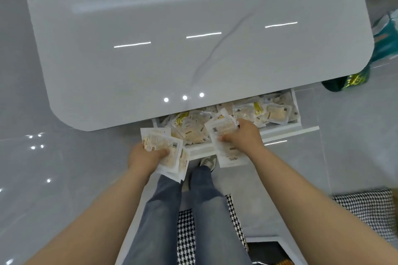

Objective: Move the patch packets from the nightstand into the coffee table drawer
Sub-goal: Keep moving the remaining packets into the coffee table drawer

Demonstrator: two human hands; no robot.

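The glossy white coffee table (172, 28) fills the upper view, and its drawer (286, 130) is pulled out toward me. Several beige and white patch packets (275, 114) lie piled inside it. My left hand (146, 156) grips a stack of patch packets (165, 146) just in front of the drawer's left end. My right hand (243, 135) grips another stack of packets (226, 142) over the drawer's front edge, near its middle.
My jeans-clad legs and a shoe (207, 161) stand right before the drawer. A houndstooth fabric (366, 208) lies at the lower right. Green and gold packages (353, 80) sit beyond the table's right corner. Grey glossy floor (32, 168) surrounds the table.
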